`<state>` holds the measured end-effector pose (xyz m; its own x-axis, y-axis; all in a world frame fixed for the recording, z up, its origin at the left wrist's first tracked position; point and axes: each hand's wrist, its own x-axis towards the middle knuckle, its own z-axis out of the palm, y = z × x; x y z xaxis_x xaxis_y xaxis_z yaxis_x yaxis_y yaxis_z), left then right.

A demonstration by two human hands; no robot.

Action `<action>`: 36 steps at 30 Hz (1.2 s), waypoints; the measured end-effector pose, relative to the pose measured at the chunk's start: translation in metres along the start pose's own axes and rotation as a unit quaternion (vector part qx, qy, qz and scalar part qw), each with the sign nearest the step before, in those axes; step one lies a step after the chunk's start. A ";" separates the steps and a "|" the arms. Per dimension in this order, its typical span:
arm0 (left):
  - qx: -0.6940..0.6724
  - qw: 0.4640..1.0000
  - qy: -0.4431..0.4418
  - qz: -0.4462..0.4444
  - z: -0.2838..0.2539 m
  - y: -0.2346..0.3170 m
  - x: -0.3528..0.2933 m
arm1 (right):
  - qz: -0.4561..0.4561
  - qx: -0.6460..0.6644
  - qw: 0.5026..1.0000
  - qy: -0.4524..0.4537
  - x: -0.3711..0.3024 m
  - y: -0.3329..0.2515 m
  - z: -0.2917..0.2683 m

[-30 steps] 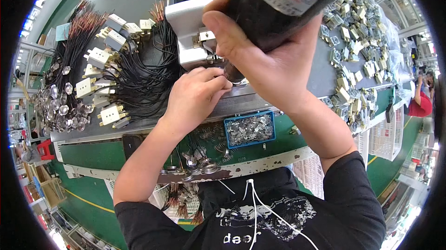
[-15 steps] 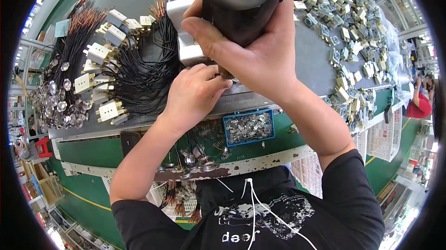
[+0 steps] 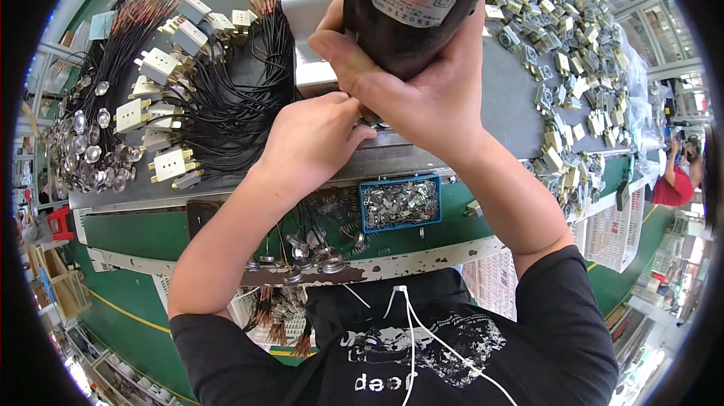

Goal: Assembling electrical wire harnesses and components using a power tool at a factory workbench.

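Observation:
My right hand [image 3: 430, 104] grips a black power tool [image 3: 403, 48] with a rounded body and a white label, its tip end pointing down. Close beside that tip is my left hand [image 3: 308, 134], its fingers curled together over the table edge, in front of a white metal block [image 3: 317, 36]. Whatever my left fingers pinch is hidden behind them and my right hand. To the left lie black wires [image 3: 245, 123] joined to several cream and grey socket blocks [image 3: 134, 114]. A blue tray [image 3: 363, 217] of small metal clips stands just below my hands.
Loose cream and grey socket parts [image 3: 562, 59] heap across the right of the grey table [image 3: 513, 108]. Round silver caps [image 3: 79, 146] on wires pile at the far left. Springs and more caps [image 3: 302, 251] sit on the near ledge. A person in red [image 3: 673, 186] is far right.
The tool has tilted and shifted slightly right in view, and its label now shows. My left hand has edged up toward its tip. The whole view has shifted a little.

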<state>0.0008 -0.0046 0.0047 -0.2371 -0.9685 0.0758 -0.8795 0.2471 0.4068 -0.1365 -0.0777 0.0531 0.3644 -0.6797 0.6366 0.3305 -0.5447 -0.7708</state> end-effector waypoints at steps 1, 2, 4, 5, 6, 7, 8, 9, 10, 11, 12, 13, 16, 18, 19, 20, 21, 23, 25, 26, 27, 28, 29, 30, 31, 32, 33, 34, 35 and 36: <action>0.000 1.000 0.000 -0.001 0.000 -0.002 0.001 | 0.022 0.007 0.999 -0.023 0.000 0.000 -0.002; -0.017 1.000 0.002 0.009 0.001 -0.004 0.002 | 0.022 0.008 0.999 -0.023 0.000 0.000 0.000; -0.033 0.999 0.002 0.019 0.003 -0.007 0.003 | -0.004 -0.005 1.000 0.000 0.000 -0.004 0.005; -0.045 0.999 -0.002 0.018 0.004 -0.008 0.004 | -0.004 -0.005 1.000 0.000 0.000 -0.004 0.003; -0.056 0.998 -0.006 0.017 0.005 -0.009 0.005 | 0.004 -0.011 1.000 -0.016 0.000 -0.004 0.001; -0.055 0.998 -0.005 0.016 0.007 -0.011 0.005 | 0.012 -0.016 0.999 -0.035 0.000 -0.005 -0.001; -0.071 0.997 0.009 0.025 0.010 -0.013 0.005 | 0.011 -0.016 0.999 -0.035 -0.001 -0.007 -0.001; -0.085 0.996 0.023 0.034 0.011 -0.014 0.004 | 0.013 -0.034 0.998 -0.044 -0.003 -0.010 -0.001; -0.083 0.996 0.023 0.038 0.011 -0.012 0.005 | 0.011 -0.055 0.997 -0.051 -0.002 -0.011 -0.003; -0.088 0.994 0.046 0.041 0.010 -0.009 0.005 | -0.030 -0.049 0.997 -0.050 -0.001 -0.009 -0.003; -0.094 0.992 0.068 0.046 0.009 -0.007 0.005 | -0.071 -0.044 0.995 -0.048 0.000 -0.006 -0.001; -0.100 0.994 0.036 0.021 0.013 -0.010 0.006 | -0.042 -0.017 0.999 -0.005 0.004 -0.023 0.009; 0.040 0.994 0.046 0.088 0.011 -0.009 -0.009 | 0.102 -0.088 0.988 0.071 -0.001 -0.049 -0.005; 0.054 0.988 0.073 0.123 0.012 -0.005 -0.010 | -0.006 -0.065 0.995 0.082 0.009 -0.049 -0.025; 0.046 0.986 0.086 0.138 0.010 0.001 -0.008 | 0.017 -0.117 0.990 0.076 0.013 -0.051 -0.035; 0.038 0.983 0.098 0.153 0.009 0.005 -0.007 | 0.040 -0.168 0.982 0.071 0.015 -0.054 -0.041; 0.029 0.984 0.086 0.155 0.010 0.006 -0.006 | 0.096 -0.020 0.993 0.061 0.013 -0.047 -0.040; 0.009 0.981 0.082 0.174 0.005 0.007 0.001 | 0.043 -0.092 0.985 0.142 0.025 -0.032 -0.044; -0.055 0.975 0.077 0.201 0.001 0.002 0.002 | 0.047 -0.115 0.977 0.173 0.026 -0.017 -0.056; -0.057 0.974 0.079 0.206 0.001 0.002 0.000 | 0.037 -0.140 0.977 0.153 0.025 -0.011 -0.068; -0.049 0.978 0.066 0.191 0.002 0.003 -0.004 | 0.026 -0.166 0.977 0.133 0.025 -0.008 -0.078; -0.038 0.984 0.053 0.169 0.001 0.003 -0.007 | 0.026 -0.166 0.977 0.130 0.034 -0.021 -0.082; -0.010 0.986 0.044 0.160 -0.001 0.003 -0.008 | 0.129 -0.184 0.969 0.098 0.049 -0.040 -0.083; -0.011 0.986 0.048 0.157 0.000 0.002 -0.008 | 0.229 -0.203 0.950 0.065 0.059 -0.051 -0.088; -0.013 0.985 0.052 0.164 0.001 -0.001 -0.010 | 0.108 -0.048 0.990 0.077 0.056 -0.038 -0.103; -0.013 0.985 0.056 0.163 0.003 -0.005 -0.014 | -0.013 0.116 0.990 0.082 0.055 -0.013 -0.124; -0.015 0.985 0.061 0.164 0.003 -0.005 -0.013 | -0.074 -0.053 0.996 0.016 0.066 -0.011 -0.156; -0.022 0.983 0.066 0.170 0.003 -0.003 -0.011 | -0.106 -0.316 0.937 0.106 0.077 0.009 -0.199; -0.030 0.982 0.072 0.173 0.005 -0.001 -0.010 | -0.130 -0.552 0.802 0.187 0.081 0.029 -0.229; -0.027 0.983 0.075 0.166 0.007 -0.004 -0.013 | -0.135 -0.599 0.783 0.097 0.082 0.041 -0.229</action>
<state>0.0045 0.0069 -0.0048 -0.4394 -0.8296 0.3446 -0.7401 0.5517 0.3845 -0.2920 -0.2687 0.0677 0.2436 -0.4595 0.8541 -0.7241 -0.6720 -0.1550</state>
